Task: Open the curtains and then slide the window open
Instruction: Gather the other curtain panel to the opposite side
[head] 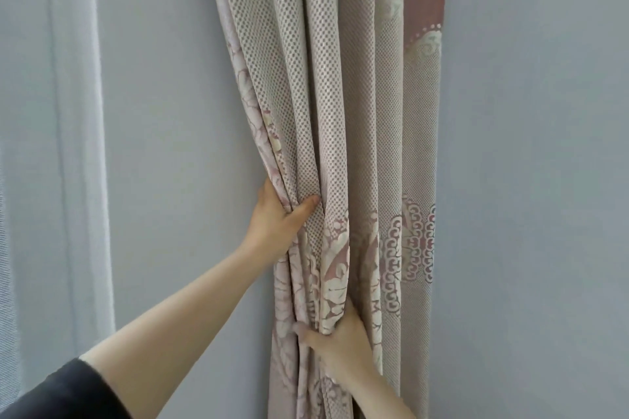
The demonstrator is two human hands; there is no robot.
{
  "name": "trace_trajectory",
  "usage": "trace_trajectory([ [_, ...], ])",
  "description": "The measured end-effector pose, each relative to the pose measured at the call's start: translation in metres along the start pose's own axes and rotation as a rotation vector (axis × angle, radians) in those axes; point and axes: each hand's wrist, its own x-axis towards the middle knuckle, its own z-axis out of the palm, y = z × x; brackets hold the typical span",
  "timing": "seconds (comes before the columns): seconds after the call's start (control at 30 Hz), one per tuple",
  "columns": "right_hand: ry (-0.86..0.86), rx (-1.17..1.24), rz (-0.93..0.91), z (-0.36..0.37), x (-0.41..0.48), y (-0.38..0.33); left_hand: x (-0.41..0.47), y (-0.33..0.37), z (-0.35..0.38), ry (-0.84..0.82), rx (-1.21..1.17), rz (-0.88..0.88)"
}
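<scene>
Left thumb (308,205) presses flat across the front of the gathered folds, and the remaining fingers wrap out of sight behind the cloth, so the left hand (275,221) is clamped on the curtain (326,119) at its left edge. Lower down, the right hand (340,338) has the bundle too: thumb hooked around the left side of the pleats, fingers tucked into the folds on the right, closed on the fabric. Both arms reach up from the bottom of the view, the left one bare from a dark sleeve (64,391) pushed up the forearm. The curtain hangs bunched into a tight column at centre, beige dotted weave with pink floral and scroll patterns, pinched narrowest where the two hands hold it. To its right and left is a plain pale grey-blue wall (527,180). At the far left a sheer white curtain (68,146) hangs straight, well apart from the patterned one. The window itself cannot be made out here.
</scene>
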Motion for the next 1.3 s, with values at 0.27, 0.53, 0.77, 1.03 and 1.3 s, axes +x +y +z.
trace_trajectory([
  [0.27, 0.001, 0.169, -0.215, -0.026, 0.019, -0.113, -0.027, 0.014, -0.077, 0.009, 0.041, 0.037],
  [0.53, 0.066, 0.184, -0.426, 0.014, 0.022, -0.213, -0.051, 0.039, -0.161, 0.142, 0.098, 0.180],
  [0.77, 0.071, 0.136, -0.568, 0.044, 0.031, -0.287, -0.066, 0.023, -0.195, 0.085, 0.168, 0.149],
  [1.03, 0.138, 0.123, -0.455, 0.045, 0.067, -0.298, -0.050, 0.014, -0.177, 0.045, 0.214, 0.230],
  [1.3, 0.170, 0.138, -0.555, -0.018, 0.133, -0.240, 0.007, 0.007, -0.069, -0.047, 0.341, 0.204],
])
